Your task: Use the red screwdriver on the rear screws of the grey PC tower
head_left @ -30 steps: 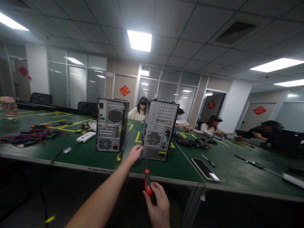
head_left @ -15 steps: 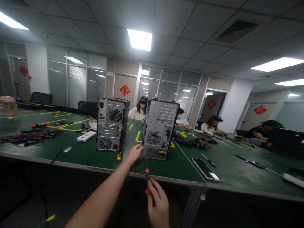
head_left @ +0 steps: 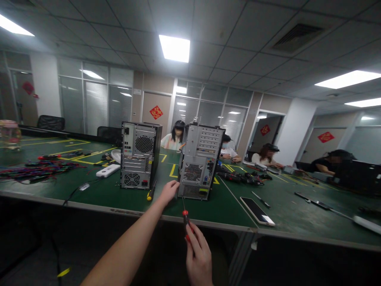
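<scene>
Two computer towers stand upright on the green table with their rear panels facing me. At the lower left edge of the right tower point(head_left: 195, 159) rests my left hand point(head_left: 169, 190), its fingers together against the side; whether they hold anything is hidden. My right hand point(head_left: 198, 248) grips a red and black screwdriver point(head_left: 186, 218), its shaft pointing up at the tower's bottom edge. The left tower point(head_left: 137, 155) is untouched, with a yellow and black screwdriver point(head_left: 151, 192) lying by its lower right corner.
A phone point(head_left: 257, 211) and a thin tool point(head_left: 260, 200) lie to the right, black cables point(head_left: 244, 178) behind them. Coloured cables point(head_left: 38, 171) and a white power strip point(head_left: 107, 171) are at left. Several people sit across the table point(head_left: 220, 216).
My right hand and the red and black screwdriver have shifted very slightly, with the handle a little to the right. My left hand stays against the tower.
</scene>
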The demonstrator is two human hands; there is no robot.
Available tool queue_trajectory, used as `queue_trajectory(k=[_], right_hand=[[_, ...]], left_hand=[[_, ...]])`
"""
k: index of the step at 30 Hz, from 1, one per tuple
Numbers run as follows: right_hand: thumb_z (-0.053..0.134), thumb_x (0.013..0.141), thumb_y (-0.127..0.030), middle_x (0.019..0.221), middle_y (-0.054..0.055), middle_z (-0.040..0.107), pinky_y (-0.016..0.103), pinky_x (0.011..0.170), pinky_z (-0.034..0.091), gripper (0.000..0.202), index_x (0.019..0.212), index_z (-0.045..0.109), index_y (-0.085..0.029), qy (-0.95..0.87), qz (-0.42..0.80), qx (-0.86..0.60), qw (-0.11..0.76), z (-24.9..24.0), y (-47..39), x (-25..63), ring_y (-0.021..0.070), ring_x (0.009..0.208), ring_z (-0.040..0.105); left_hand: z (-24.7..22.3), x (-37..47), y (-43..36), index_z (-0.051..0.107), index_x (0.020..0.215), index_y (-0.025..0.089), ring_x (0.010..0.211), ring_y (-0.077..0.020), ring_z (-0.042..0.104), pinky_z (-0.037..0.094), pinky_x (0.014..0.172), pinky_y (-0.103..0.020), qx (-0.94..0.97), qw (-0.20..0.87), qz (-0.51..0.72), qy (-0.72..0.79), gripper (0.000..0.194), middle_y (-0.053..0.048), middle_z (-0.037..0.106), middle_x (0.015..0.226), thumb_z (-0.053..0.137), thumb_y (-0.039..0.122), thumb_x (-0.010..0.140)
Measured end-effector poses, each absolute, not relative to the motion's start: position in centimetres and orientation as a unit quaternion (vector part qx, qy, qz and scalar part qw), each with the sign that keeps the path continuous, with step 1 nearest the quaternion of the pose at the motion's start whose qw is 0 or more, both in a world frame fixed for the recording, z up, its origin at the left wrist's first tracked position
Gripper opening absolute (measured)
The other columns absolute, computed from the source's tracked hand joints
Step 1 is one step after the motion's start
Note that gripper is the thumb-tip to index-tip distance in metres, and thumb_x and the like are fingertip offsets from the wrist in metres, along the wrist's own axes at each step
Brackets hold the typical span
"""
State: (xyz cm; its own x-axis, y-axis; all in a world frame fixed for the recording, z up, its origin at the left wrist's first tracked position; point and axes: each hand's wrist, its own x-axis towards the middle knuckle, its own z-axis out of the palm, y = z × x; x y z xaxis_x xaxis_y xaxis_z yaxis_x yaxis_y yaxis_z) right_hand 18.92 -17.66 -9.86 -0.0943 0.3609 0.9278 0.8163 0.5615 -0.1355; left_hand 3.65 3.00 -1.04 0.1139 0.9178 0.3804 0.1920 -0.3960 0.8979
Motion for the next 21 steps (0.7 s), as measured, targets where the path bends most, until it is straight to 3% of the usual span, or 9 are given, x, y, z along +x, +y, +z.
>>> queue_trajectory(k=[9, 17, 21], right_hand=[[0.071, 0.096, -0.03, 0.113, 0.011, 0.075, 0.037, 0.083, 0.065, 0.027, 0.121, 0.071, -0.021, -0.683, -0.187, -0.431, 0.559, -10.27, -17.33, 19.16, 0.0234, 0.098, 0.075], [0.05, 0.101, -0.008, 0.133, 0.01, 0.071, 0.036, 0.094, 0.063, 0.047, 0.142, 0.063, -0.027, -0.71, -0.223, -0.415, 0.523, -10.16, -17.55, 19.03, 0.0215, 0.119, 0.071], [0.055, 0.101, -0.012, 0.129, 0.01, 0.073, 0.036, 0.092, 0.063, 0.041, 0.138, 0.066, -0.025, -0.707, -0.224, -0.418, 0.525, -10.21, -17.51, 18.93, 0.0218, 0.116, 0.072]], left_hand=[[-0.97, 3.6, 2.9, 0.063, 0.074, 0.019, 0.077, -0.0202, 0.06, 0.044, 0.073, -0.03, 0.659, 0.35, 0.519, 0.417, 0.034, -0.005, 0.067, 0.079, 0.05, 0.048, 0.087], [-1.07, 3.8, 3.18, 0.06, 0.072, 0.019, 0.075, -0.0188, 0.058, 0.042, 0.07, -0.029, 0.66, 0.349, 0.52, 0.415, 0.032, -0.003, 0.064, 0.075, 0.05, 0.047, 0.086], [-1.25, 3.88, 3.42, 0.06, 0.071, 0.019, 0.073, -0.0178, 0.057, 0.042, 0.069, -0.028, 0.659, 0.346, 0.524, 0.414, 0.032, -0.002, 0.062, 0.072, 0.05, 0.045, 0.086]])
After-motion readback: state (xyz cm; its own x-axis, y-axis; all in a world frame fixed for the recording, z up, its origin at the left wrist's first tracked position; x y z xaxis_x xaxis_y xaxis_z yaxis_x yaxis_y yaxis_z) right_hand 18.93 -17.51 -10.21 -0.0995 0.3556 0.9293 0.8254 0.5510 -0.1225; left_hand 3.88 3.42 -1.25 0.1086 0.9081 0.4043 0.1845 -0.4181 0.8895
